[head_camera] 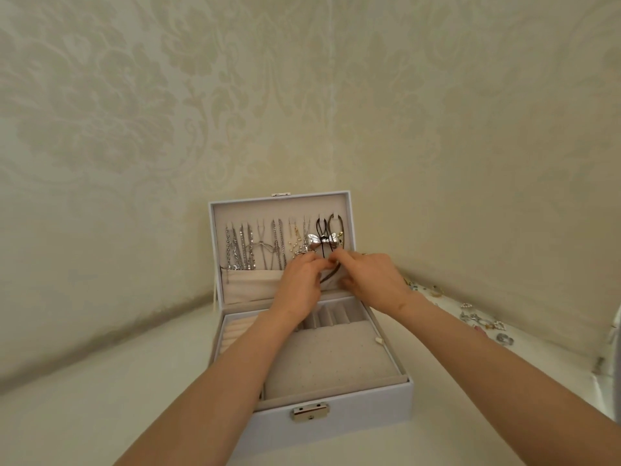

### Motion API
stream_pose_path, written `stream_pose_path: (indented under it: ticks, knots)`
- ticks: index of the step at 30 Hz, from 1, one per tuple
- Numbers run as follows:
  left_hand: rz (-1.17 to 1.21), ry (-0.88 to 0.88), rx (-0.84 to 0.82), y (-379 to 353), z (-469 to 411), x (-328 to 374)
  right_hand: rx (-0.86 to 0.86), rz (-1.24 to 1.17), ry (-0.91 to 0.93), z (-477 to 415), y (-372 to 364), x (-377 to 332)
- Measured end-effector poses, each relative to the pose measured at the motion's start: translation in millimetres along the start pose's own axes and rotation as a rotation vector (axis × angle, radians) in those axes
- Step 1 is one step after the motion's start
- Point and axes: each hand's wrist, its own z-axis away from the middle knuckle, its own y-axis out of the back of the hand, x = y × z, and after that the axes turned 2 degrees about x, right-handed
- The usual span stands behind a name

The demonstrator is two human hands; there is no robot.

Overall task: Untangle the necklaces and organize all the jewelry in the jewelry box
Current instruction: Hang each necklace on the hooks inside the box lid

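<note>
Forearms (235, 364) above jewelry box (336, 405), left hand (299, 284) and right hand (373, 277) fingers (339, 255) tight on dark cord (326, 278).

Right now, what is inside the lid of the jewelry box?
Hanging necklaces, one with a silver bow pendant. The left hand, right hand and fabric pocket cover some lower ends.

Light: soft, warm, even — no glare
Shadows: a dim band lies along the foot of the wall (100, 326)
Edges: wide-angle bending — straight lines bow
Focus: slightly soft
</note>
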Motion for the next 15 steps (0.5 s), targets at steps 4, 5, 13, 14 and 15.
stream_pose_path:
  ticks: [4,5,13,14,15]
  knots:
    - [0.015,0.03,0.012,1,0,0,0.118,0.094,0.067,-5,-6,5]
    - [0.015,0.037,0.015,1,0,0,0.165,0.093,0.081,-6,-7,6]
    - [-0.199,0.038,0.055,-3,1,5,0.145,-0.094,-0.116,-15,-4,7]
    - [-0.256,0.031,0.073,-3,2,6,0.136,-0.107,-0.155,-16,-3,7]
    - [-0.287,0.025,0.096,-2,2,6,0.134,-0.109,-0.184,-18,-3,7]
